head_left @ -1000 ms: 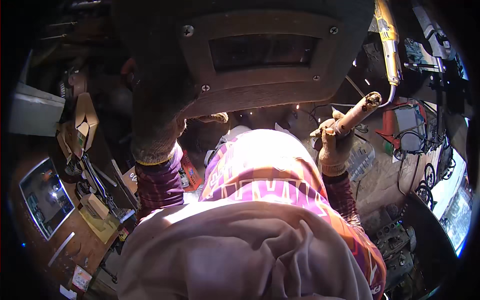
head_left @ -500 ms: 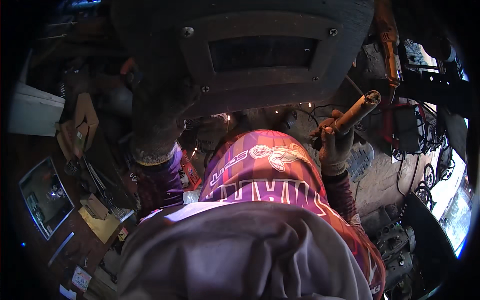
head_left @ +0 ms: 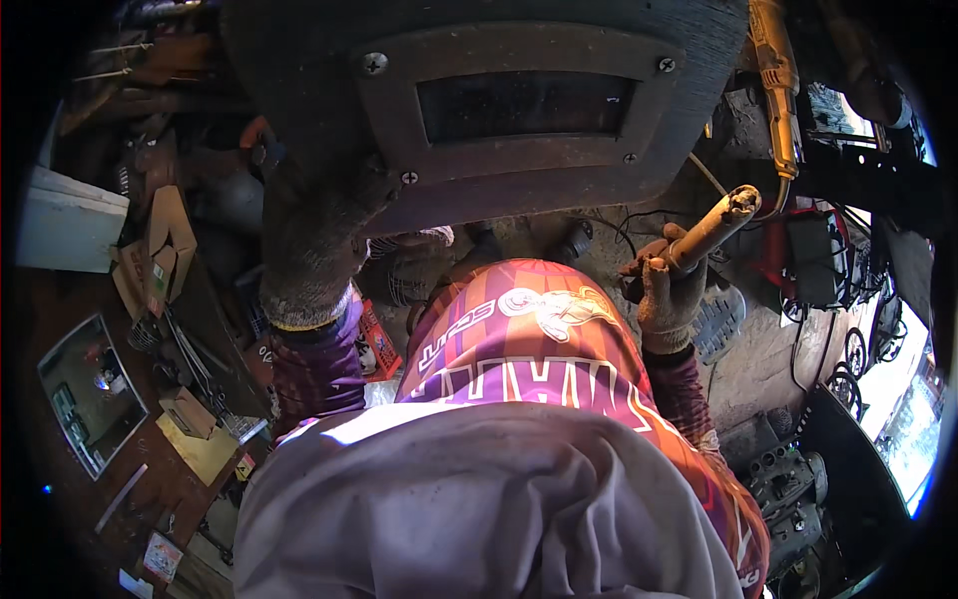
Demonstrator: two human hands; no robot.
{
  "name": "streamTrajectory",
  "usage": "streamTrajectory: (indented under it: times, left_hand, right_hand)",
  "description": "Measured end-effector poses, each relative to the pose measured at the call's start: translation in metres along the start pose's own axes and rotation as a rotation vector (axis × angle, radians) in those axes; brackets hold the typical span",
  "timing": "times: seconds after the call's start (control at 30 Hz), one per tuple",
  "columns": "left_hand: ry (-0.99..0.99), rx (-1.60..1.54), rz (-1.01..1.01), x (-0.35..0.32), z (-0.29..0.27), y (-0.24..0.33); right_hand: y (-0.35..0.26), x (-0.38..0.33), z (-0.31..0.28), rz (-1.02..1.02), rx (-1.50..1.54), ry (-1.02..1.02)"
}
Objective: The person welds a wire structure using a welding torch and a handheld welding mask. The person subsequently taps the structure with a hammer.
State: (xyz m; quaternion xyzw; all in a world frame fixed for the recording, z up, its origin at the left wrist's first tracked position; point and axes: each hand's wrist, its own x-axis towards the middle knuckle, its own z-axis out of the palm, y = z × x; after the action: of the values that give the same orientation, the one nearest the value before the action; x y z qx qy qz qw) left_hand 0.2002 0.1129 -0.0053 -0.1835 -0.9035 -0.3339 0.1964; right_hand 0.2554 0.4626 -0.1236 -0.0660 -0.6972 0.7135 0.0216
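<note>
A dark welding mask (head_left: 499,110) with a rectangular tinted window is seen filling the upper middle of the view, its flat face tilted toward the camera. It is held at its lower left edge by the left hand (head_left: 314,245), which is covered in a thick grey knitted glove and is closed around the mask's rim. Below the mask, a person's back in a grey garment (head_left: 479,509) over an orange and purple printed shirt (head_left: 529,339) is seen taking up the lower middle.

To the right of the mask, a tan, tube-shaped electrode holder (head_left: 709,225) is gripped by the right hand (head_left: 669,295). Its long axis is set on a slant, running from the lower left up to the upper right, with its round open end pointing up and right, away from the hand. The lower part of the holder is wrapped by the gloved fingers, which are curled shut around it; the upper part is left sticking out above the fist.

A cluttered wooden table (head_left: 60,299) is seen at the left, with a small framed mirror (head_left: 90,389) lying on it. A yellow cable-like tool (head_left: 778,90) is hung at the upper right.
</note>
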Motion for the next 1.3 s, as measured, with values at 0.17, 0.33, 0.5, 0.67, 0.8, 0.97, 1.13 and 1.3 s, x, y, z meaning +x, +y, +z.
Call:
streamTrajectory:
  times: [0.17, 0.33, 0.5, 0.67, 0.8, 0.97, 1.13, 1.3]
  left_hand:
    - [-0.072, 0.353, 0.304, 0.005, -0.002, -0.005]
    - [0.047, -0.464, -0.348, 0.008, 0.002, 0.009]
    - [-0.034, 0.380, 0.319, 0.007, -0.004, -0.002]
    - [-0.072, 0.306, 0.255, -0.016, -0.013, -0.036]
    - [0.063, 0.367, -0.141, -0.051, -0.027, -0.071]
    - [0.311, -0.926, -0.437, -0.037, -0.058, -0.077]
    - [0.138, -1.424, -0.404, -0.020, -0.084, -0.069]
    - [0.076, -1.535, -0.351, -0.025, -0.079, -0.071]
  right_hand:
    - [0.001, -0.001, 0.000, 0.002, 0.127, 0.022]
    - [0.003, 0.001, -0.003, 0.007, -0.015, -0.058]
    - [0.007, 0.001, -0.002, -0.019, 0.124, 0.025]
    - [-0.004, -0.003, -0.007, -0.061, 0.035, -0.017]
    - [-0.008, -0.006, -0.009, -0.056, 0.090, -0.015]
    - [-0.008, -0.007, -0.009, -0.063, 0.080, 0.028]
    - [-0.007, -0.010, -0.005, 0.025, 0.139, 0.084]
    - [-0.002, -0.010, 0.000, -0.013, 0.095, 0.068]
